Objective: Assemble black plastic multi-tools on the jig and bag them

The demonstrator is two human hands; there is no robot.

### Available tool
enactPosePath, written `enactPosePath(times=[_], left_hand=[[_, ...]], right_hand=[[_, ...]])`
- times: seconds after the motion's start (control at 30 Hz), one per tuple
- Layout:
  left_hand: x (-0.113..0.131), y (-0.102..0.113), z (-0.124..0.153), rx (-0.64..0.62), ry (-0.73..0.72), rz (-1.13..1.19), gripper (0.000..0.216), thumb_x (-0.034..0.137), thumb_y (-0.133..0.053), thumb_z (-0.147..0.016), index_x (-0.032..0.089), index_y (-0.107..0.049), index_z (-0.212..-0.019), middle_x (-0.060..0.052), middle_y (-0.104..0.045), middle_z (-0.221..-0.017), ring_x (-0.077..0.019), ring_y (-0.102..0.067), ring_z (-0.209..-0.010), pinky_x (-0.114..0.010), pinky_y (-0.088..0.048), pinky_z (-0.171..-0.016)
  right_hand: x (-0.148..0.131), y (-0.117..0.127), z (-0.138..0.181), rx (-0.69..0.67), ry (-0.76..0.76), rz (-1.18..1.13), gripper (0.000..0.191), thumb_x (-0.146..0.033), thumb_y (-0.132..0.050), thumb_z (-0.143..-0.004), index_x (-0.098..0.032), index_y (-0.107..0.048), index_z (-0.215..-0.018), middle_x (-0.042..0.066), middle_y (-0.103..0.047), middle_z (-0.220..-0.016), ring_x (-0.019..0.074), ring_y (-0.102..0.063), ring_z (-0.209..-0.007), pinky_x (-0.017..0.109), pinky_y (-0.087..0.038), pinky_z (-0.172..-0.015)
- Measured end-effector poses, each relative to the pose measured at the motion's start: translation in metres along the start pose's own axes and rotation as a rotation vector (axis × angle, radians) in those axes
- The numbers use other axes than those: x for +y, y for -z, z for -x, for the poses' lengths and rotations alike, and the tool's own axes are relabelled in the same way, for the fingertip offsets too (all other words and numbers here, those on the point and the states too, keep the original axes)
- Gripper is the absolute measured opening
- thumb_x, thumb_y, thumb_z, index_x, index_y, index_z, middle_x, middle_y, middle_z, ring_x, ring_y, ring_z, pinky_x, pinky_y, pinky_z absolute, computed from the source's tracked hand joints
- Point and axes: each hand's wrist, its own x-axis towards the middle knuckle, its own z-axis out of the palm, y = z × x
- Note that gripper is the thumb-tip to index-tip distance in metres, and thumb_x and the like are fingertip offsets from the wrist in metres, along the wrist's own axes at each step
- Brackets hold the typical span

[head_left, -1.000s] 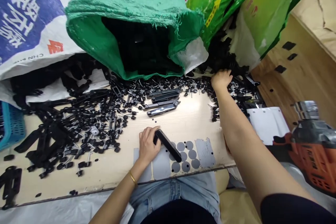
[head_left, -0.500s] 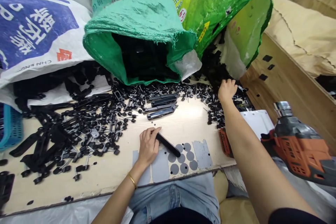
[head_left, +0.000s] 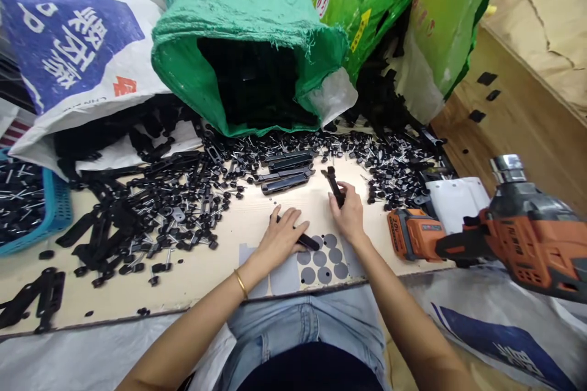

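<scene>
Tabletop (head_left: 197,275) has grey discs (head_left: 335,255) stuck flat near its front edge. Right by them, black bar (head_left: 309,242) lies aslant under the left hand (head_left: 282,235): palm down, fingers spread over it; can't tell if the thumb grips. Reads as moulded plastic or coated metal, so probably stiff, fairly light, not easily dented by finger pressure; smooth faces may skid, so best held mid-length across the long sides. A bit farther and to the right, right hand (head_left: 348,211) pinches slim black part (head_left: 335,186) by its near end, thumb against fingers, knobbed end pointing away and slightly left. Looks light and rigid too; narrow far tip is the likeliest weak spot, so the plain shank is the safer grip. Beyond, glossy bars (head_left: 287,183) lie side by side in a row; shine suggests slick, take each by its edges. Small pinned pieces (head_left: 183,220) scatter left, right and behind; pins look metal, could poke or snag fingers. Green sack (head_left: 247,18) gapes at the back, dark inside.
</scene>
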Motion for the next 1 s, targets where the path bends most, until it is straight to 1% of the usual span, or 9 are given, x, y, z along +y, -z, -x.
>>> enactPosePath(times=[0.2, 0.27, 0.37, 0.43, 0.5, 0.6, 0.67, 0.87, 1.0], left_hand=[[-0.011, 0.010, 0.012, -0.003, 0.242, 0.029, 0.011, 0.016, -0.062, -0.081, 0.017, -0.055, -0.089, -0.007, -0.064, -0.087, -0.0245, -0.060, -0.093, -0.043, -0.042, -0.094], [-0.004, 0.017, 0.021, -0.022, 0.421, 0.214, 0.007, 0.023, -0.056, -0.086, 0.018, -0.054, -0.090, -0.005, -0.062, -0.079, -0.0216, -0.060, -0.078, -0.035, -0.047, -0.076], [0.019, 0.018, 0.026, -0.029, 0.611, 0.689, 0.020, 0.039, -0.047, -0.091, 0.020, -0.052, -0.090, 0.000, -0.059, -0.071, -0.0167, -0.057, -0.064, -0.027, -0.043, -0.061], [0.038, 0.012, 0.025, -0.002, 0.684, 1.083, 0.030, 0.048, -0.049, -0.088, 0.019, -0.053, -0.093, 0.001, -0.058, -0.070, -0.0134, -0.055, -0.059, -0.024, -0.042, -0.057], [0.053, 0.006, 0.023, 0.060, 0.751, 1.452, 0.040, 0.054, -0.057, -0.081, 0.018, -0.053, -0.099, 0.001, -0.059, -0.075, -0.0106, -0.053, -0.058, -0.023, -0.042, -0.055], [0.065, 0.000, 0.021, 0.111, 0.832, 1.826, 0.050, 0.050, -0.074, -0.066, 0.017, -0.053, -0.098, 0.002, -0.058, -0.072, -0.0077, -0.050, -0.055, -0.020, -0.042, -0.052], [0.067, -0.002, 0.022, 0.080, 0.858, 1.951, 0.053, 0.042, -0.081, -0.058, 0.017, -0.052, -0.095, 0.005, -0.054, -0.066, -0.0065, -0.047, -0.050, -0.019, -0.041, -0.047], [0.070, -0.004, 0.024, 0.130, 0.908, 2.034, 0.056, 0.036, -0.082, -0.059, 0.020, -0.050, -0.102, 0.005, -0.054, -0.068, -0.0065, -0.048, -0.050, -0.020, -0.044, -0.046], [0.070, 0.000, 0.023, 0.185, 0.858, 2.047, 0.060, 0.050, -0.078, -0.062, 0.019, -0.052, -0.106, 0.000, -0.058, -0.079, -0.0088, -0.052, -0.058, -0.020, -0.044, -0.050]], right_hand=[[0.026, 0.023, -0.004, -0.204, -0.172, 0.234, 0.015, -0.027, -0.057, -0.074, -0.015, -0.055, -0.082, 0.016, -0.058, -0.089, 0.0293, -0.053, -0.092, 0.046, -0.043, -0.082], [0.021, 0.034, -0.008, -0.252, -0.265, -0.010, 0.017, -0.032, -0.059, -0.073, -0.017, -0.054, -0.078, 0.010, -0.058, -0.081, 0.0249, -0.055, -0.083, 0.042, -0.046, -0.077], [-0.005, 0.034, -0.003, -0.322, -0.477, -0.703, 0.033, -0.049, -0.056, -0.077, -0.018, -0.056, -0.088, 0.003, -0.058, -0.075, 0.0163, -0.054, -0.064, 0.033, -0.048, -0.062], [-0.029, 0.024, 0.007, -0.278, -0.600, -1.087, 0.041, -0.056, -0.055, -0.076, -0.019, -0.057, -0.094, 0.000, -0.058, -0.074, 0.0125, -0.052, -0.057, 0.029, -0.047, -0.055], [-0.052, 0.011, 0.021, -0.150, -0.670, -1.236, 0.044, -0.058, -0.056, -0.076, -0.019, -0.057, -0.095, -0.001, -0.058, -0.071, 0.0103, -0.052, -0.055, 0.025, -0.045, -0.052], [-0.072, -0.003, 0.039, 0.002, -0.695, -1.204, 0.042, -0.053, -0.057, -0.077, -0.019, -0.056, -0.101, -0.003, -0.057, -0.068, 0.0095, -0.053, -0.057, 0.023, -0.046, -0.056], [-0.074, -0.005, 0.048, -0.001, -0.677, -1.186, 0.041, -0.042, -0.065, -0.074, -0.020, -0.055, -0.106, -0.004, -0.059, -0.071, 0.0096, -0.056, -0.063, 0.023, -0.047, -0.064], [-0.065, -0.002, 0.053, -0.222, -0.672, -1.330, 0.033, -0.033, -0.058, -0.074, -0.020, -0.057, -0.104, 0.007, -0.069, -0.110, 0.0178, -0.062, -0.094, 0.033, -0.050, -0.081], [-0.073, -0.001, 0.053, -0.135, -0.663, -1.241, 0.034, -0.037, -0.063, -0.075, -0.022, -0.054, -0.104, 0.006, -0.070, -0.109, 0.0170, -0.063, -0.089, 0.029, -0.050, -0.069]])
